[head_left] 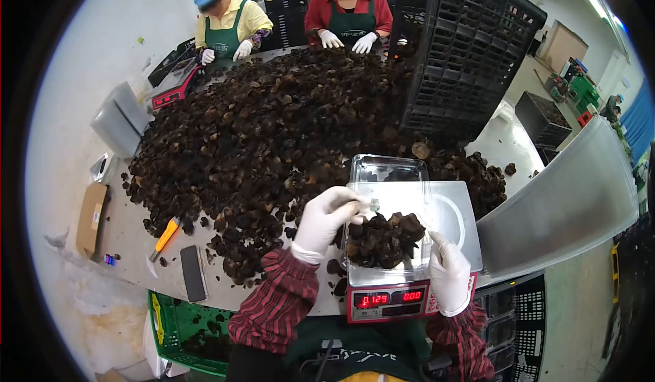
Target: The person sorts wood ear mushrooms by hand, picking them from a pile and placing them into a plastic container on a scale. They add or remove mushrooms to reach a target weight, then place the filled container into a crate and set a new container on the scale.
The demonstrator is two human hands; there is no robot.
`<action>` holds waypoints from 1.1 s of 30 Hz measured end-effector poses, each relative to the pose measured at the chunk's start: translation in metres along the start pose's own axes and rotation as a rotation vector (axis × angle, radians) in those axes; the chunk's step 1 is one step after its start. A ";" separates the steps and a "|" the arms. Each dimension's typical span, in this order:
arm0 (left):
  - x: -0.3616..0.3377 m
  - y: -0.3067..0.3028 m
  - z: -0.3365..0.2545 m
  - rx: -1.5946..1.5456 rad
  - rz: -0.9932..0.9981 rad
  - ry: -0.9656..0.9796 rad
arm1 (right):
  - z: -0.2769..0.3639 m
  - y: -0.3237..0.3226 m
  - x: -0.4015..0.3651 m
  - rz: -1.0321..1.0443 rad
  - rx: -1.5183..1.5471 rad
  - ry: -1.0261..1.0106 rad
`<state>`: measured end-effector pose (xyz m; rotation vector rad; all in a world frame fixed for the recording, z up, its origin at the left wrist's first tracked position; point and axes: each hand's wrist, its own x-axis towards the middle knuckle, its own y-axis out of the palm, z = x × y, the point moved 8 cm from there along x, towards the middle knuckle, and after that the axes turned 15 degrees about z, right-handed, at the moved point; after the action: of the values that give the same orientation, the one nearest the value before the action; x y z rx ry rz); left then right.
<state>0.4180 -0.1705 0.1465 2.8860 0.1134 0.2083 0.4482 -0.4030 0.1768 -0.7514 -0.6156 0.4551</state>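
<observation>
On a red and white digital scale [454,194] lies a clear plastic tray heaped with dark wood-ear-like pieces [385,240]. My left hand [329,221], in a white glove, is at the tray's left side, thumb and fingers pinched together; what is between them is too small to name. At the tray's right edge is my gloved right hand [449,274], its fingers close together at the rim; its grip is unclear. The scale's red display [390,299] reads 0.129 and 0.00. Behind the heaped tray, an open clear container [389,168] rests across the scale's back edge.
A large dark pile [273,122] covers much of the table. A black crate [471,54] stands upright behind the scale. At left are an orange cutter [166,235], a phone [193,273] and a green crate [161,327]. Two co-workers [228,27] stand across the table.
</observation>
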 end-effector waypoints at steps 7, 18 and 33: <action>-0.144 -0.086 0.029 -0.239 -0.145 -0.150 | 0.009 -0.010 0.013 0.009 -0.001 -0.022; -0.363 -0.182 -0.008 1.586 -0.657 -0.640 | -0.036 0.012 -0.008 -0.048 0.129 0.211; -0.219 -0.175 0.026 0.944 -0.721 -0.151 | -0.040 -0.003 -0.023 -0.114 0.199 0.331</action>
<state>0.1953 -0.0280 0.0489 3.4294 1.5510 -0.2793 0.4587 -0.4380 0.1480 -0.5812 -0.2959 0.2737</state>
